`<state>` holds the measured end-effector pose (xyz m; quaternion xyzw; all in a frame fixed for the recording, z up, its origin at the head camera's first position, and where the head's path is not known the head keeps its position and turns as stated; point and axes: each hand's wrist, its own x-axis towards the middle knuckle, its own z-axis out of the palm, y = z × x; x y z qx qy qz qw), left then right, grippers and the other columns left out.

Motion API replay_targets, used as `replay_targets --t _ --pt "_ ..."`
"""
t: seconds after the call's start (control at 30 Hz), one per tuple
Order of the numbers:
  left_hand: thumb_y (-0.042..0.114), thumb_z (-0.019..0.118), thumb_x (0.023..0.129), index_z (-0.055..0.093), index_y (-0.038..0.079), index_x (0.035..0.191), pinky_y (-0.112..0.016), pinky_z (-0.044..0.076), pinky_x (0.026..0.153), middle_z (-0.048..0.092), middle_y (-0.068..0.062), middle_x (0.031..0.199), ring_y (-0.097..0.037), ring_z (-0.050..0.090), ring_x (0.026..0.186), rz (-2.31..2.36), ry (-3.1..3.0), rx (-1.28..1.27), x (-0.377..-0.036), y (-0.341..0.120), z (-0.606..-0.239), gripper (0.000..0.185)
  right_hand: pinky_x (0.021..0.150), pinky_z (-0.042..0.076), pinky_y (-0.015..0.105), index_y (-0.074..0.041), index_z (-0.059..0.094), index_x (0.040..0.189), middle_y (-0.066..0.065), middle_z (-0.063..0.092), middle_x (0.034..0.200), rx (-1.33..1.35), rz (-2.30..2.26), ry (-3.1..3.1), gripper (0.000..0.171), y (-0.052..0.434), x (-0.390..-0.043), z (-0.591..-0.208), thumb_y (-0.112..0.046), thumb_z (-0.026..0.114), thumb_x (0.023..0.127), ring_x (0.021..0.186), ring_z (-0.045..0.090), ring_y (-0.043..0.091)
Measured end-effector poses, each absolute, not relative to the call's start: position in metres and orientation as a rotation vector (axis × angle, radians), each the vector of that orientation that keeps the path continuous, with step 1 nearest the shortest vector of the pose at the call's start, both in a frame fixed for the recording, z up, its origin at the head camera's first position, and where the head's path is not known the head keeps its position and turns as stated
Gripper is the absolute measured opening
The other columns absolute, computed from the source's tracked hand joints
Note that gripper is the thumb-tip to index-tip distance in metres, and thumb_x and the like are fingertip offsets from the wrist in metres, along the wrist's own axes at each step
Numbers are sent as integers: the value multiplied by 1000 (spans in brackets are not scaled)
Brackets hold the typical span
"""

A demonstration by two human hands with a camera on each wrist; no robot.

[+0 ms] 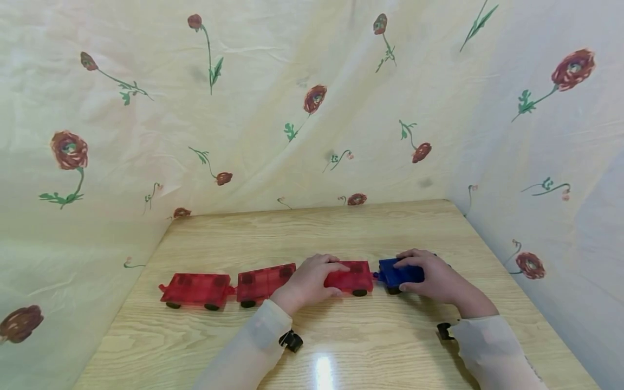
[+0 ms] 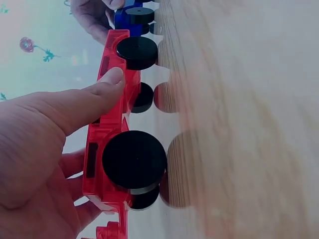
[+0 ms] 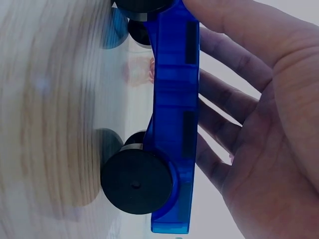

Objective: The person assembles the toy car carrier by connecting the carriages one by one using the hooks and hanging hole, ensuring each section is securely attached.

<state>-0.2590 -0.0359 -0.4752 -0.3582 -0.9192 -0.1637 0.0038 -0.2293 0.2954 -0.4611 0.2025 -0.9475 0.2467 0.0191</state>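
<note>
My left hand (image 1: 309, 281) holds a translucent red toy train car (image 1: 357, 275) on black wheels, its palm side over the car's left part. In the left wrist view, the thumb (image 2: 107, 89) lies along one side of that red car (image 2: 130, 99), with the other fingers behind it. To the right, my right hand (image 1: 434, 276) grips a translucent blue toy train car (image 1: 396, 272), thumb in front and fingers across the top. The blue coupling (image 1: 376, 275) meets the red car's right end. Up close, the blue car (image 3: 174, 99) stands on its wheels against the fingers.
Two more red cars, one at the far left (image 1: 192, 287) and one in the middle (image 1: 265, 281), stand in line on the wooden table (image 1: 302, 233). Each wrist wears a black camera, the left one (image 1: 291, 341) and the right one (image 1: 444, 331). Flowered cloth (image 1: 268, 70) surrounds the table.
</note>
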Motion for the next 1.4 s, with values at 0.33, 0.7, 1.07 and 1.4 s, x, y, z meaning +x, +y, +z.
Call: replay_targets --t 0.33,0.7,1.07,1.4 --pt "48 75 80 39 34 147 -48 29 109 33 0 152 -23 30 138 -531 -2931 -1077 -256 -60 -466 78 97 37 60 -20 69 117 6 51 136 642 741 -2946 42 295 -229 -458 -28 82 78 125 44 38" --pt "52 80 73 32 31 151 -53 26 109 35 1 149 -25 30 137 -513 -2988 -969 -254 -123 -466 94 97 36 61 -23 69 117 6 50 138 639 736 -2980 43 298 -230 -459 -32 82 77 126 44 38" --pt "54 84 65 39 26 148 -53 32 104 45 5 138 -24 40 129 -554 -2994 -838 -247 -184 -469 98 98 34 62 -21 68 118 8 50 138 668 742 -2973 45 299 -229 -455 -27 83 76 126 42 40" --pt "59 81 63 47 32 143 -53 34 103 47 5 139 -27 39 131 -645 -3048 -658 -243 -220 -475 91 97 38 60 -21 69 117 6 52 136 702 750 -2952 48 304 -232 -457 -26 86 73 124 45 37"
